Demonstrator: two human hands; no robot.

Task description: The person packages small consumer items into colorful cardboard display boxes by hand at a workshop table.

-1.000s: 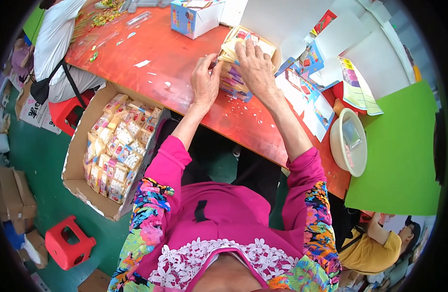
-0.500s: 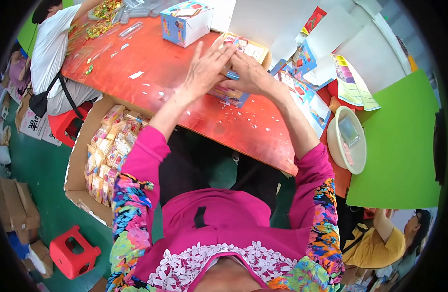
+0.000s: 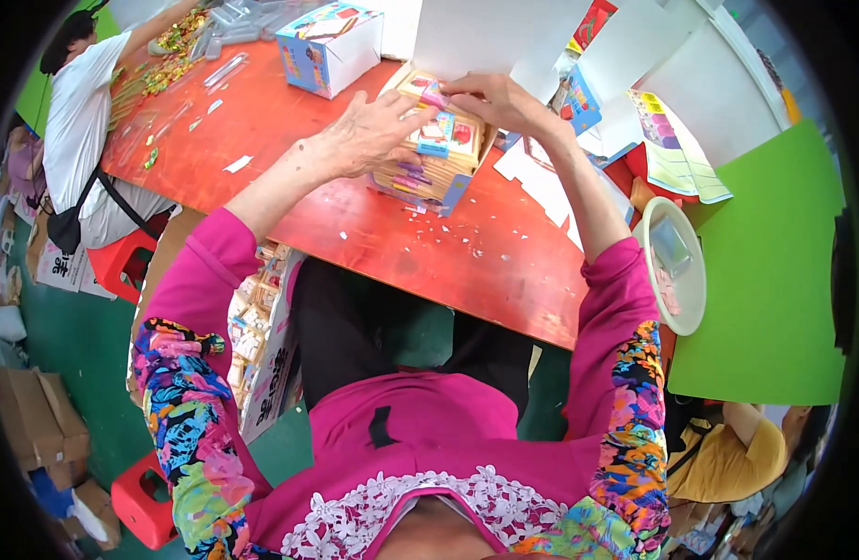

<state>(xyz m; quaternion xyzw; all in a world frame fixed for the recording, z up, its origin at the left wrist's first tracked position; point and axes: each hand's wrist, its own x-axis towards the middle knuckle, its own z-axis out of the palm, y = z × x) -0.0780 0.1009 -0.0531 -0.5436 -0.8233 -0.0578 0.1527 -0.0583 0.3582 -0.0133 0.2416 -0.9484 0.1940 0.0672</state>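
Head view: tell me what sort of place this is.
Probably a small hand-packing workshop: both hands work at an open box of packets on a red table, a carton of packets alongside, and another person sorting nearby.

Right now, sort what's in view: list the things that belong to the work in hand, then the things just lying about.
In the work:
- left hand, on the box
- right hand, at the top packets
- open box of small packets
- carton of packets by the knee

Lying about:
- printed blue box
- white bowl
- flat white card sheets
- red stool
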